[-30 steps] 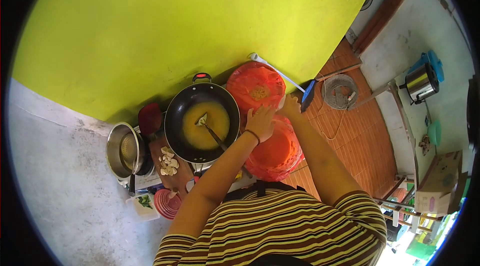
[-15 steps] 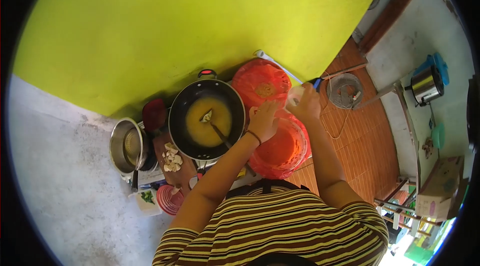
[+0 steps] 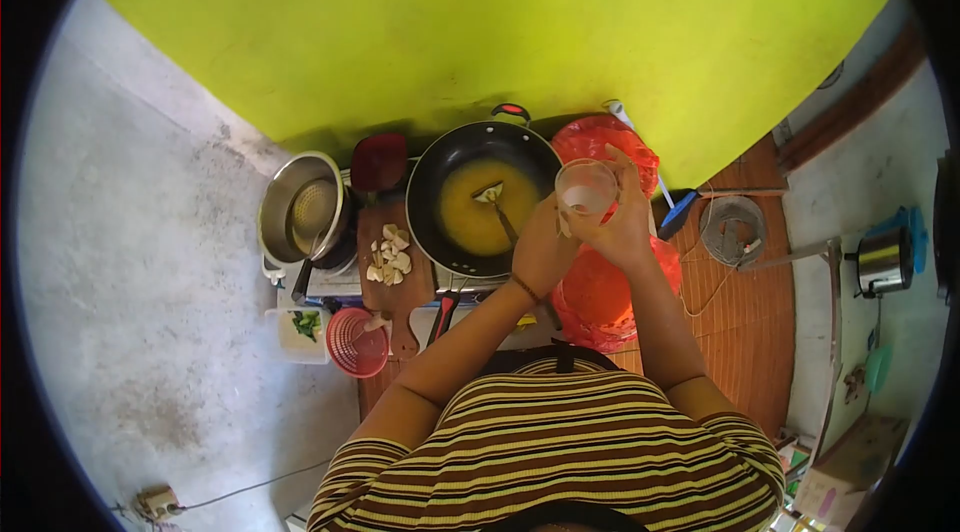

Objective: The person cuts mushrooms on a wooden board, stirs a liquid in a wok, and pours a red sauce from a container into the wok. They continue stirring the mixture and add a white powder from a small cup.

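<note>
A clear plastic cup is between my hands, just right of the wok. My right hand grips its right side. My left hand, with a dark bracelet at the wrist, is closed at its lower left side; its fingertips are partly hidden. Left of them the black wok holds yellow liquid. A spatula rests in it, its head in the liquid. Behind and below my right hand are red plastic-lined containers, one at the back and one nearer me.
Left of the wok, a wooden board bears pale chopped pieces. Beyond stand a steel pot, a pink basket and a white tray with green pieces. A blue broom and wire basket are right.
My hands have come together around the cup, which was in my right hand alone while my left was apart. The view has shifted, so the wok appears further right.
</note>
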Tool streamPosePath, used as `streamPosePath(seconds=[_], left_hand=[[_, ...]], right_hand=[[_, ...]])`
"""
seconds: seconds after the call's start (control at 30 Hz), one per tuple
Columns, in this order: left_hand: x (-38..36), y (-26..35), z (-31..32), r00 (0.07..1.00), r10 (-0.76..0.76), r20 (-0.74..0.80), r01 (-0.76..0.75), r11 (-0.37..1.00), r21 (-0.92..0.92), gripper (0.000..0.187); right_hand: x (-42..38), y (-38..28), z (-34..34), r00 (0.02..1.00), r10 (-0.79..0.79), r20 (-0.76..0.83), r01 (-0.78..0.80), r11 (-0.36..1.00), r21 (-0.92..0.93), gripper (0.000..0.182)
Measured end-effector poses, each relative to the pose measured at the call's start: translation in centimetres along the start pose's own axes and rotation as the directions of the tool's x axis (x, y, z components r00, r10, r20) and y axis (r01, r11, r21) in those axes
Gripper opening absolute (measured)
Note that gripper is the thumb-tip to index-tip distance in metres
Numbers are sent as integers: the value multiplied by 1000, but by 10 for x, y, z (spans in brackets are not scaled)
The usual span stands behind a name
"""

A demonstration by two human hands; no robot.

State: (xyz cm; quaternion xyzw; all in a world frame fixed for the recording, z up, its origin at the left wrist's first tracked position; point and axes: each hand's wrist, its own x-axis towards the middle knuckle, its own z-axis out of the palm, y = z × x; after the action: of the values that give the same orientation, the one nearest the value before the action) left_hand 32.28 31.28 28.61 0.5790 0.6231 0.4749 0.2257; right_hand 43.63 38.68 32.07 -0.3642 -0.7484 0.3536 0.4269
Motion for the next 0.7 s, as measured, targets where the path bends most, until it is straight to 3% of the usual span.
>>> streamPosePath(seconds=[0.1, 0.2, 0.37, 0.5, 0.67, 0.7], left_hand=[[-26, -31, 1, 993, -25, -113, 35, 996, 82, 40], [-41, -41, -4, 978, -65, -198, 75, 996, 41, 33], [-56, -54, -14, 956, -213, -204, 170, 963, -208, 26], [-71, -61, -28, 960, -246, -131, 223, 960, -169, 34], [-98, -62, -42, 938, -330, -110, 293, 920, -259, 42], [-102, -64, -44, 939, -334, -86, 312, 929, -201, 43]], right_hand=[[-8, 1, 25, 999, 37, 12, -39, 985, 167, 81], [-15, 11, 43, 990, 8, 140, -29, 989, 148, 74], [-16, -2, 59, 973, -44, 227, 38, 999, 33, 73], [-17, -2, 71, 941, -191, 278, 249, 949, -193, 76], [-20, -2, 79, 912, -142, 386, 286, 893, -348, 76], [-21, -3, 79, 903, -125, 412, 292, 882, -371, 76]])
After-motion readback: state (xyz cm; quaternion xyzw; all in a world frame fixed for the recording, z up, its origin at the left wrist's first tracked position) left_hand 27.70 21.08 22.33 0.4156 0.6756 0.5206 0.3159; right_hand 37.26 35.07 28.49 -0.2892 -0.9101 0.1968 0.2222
